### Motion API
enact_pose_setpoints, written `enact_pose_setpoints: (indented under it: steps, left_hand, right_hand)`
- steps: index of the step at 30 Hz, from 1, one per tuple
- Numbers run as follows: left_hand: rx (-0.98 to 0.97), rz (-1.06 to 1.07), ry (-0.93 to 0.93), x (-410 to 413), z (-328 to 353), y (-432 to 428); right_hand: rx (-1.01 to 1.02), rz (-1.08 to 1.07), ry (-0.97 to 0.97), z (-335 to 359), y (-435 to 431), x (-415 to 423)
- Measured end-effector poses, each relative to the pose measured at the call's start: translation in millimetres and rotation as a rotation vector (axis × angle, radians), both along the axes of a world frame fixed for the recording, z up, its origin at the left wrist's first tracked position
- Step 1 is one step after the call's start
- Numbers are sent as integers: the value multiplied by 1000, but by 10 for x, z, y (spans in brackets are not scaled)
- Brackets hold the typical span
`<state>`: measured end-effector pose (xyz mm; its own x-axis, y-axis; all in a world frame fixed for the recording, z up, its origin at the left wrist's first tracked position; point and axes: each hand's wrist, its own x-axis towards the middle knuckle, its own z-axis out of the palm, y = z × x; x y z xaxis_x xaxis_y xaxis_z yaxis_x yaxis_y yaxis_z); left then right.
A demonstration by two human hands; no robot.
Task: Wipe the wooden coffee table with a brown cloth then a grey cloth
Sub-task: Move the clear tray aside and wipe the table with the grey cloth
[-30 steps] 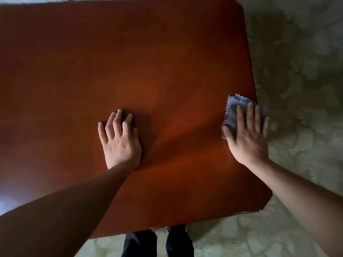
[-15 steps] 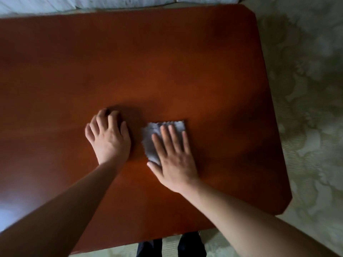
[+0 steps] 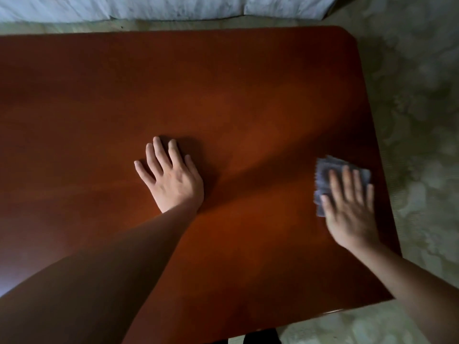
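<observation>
The reddish-brown wooden coffee table (image 3: 223, 90) fills most of the view. My left hand (image 3: 171, 177) lies flat on its middle with the fingers spread and straight. My right hand (image 3: 350, 207) presses a small grey cloth (image 3: 325, 172) with a zigzag edge flat onto the tabletop, close to the right edge. The fingers are straight over the cloth and the hand is blurred by motion. No brown cloth is in view.
A pale blue-white cushion or bedding (image 3: 161, 6) runs along the far side of the table. Patterned pale green carpet (image 3: 417, 120) lies to the right and in front. Dark shoes (image 3: 260, 337) show at the near edge.
My right hand slid the grey cloth from the table's right edge to beside my left hand, then back to the right edge. My left hand stayed put, its fingers now straighter.
</observation>
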<state>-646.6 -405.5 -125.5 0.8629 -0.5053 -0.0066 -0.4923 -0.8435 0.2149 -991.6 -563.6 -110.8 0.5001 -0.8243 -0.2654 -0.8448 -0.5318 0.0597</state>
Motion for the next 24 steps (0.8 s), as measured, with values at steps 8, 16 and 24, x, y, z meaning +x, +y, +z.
enact_pose_setpoints:
  steps: [8, 16, 24]
  left_hand:
    - [-6, -9, 28, 11, -4, -3]
    - [-146, 65, 74, 45, 19, 30]
    - [-266, 207, 100, 43, 75, -131]
  right_hand:
    - [31, -255, -50, 34, 46, 335]
    - [14, 110, -140, -25, 714, 1991]
    - [85, 467, -245, -40, 530, 2329]
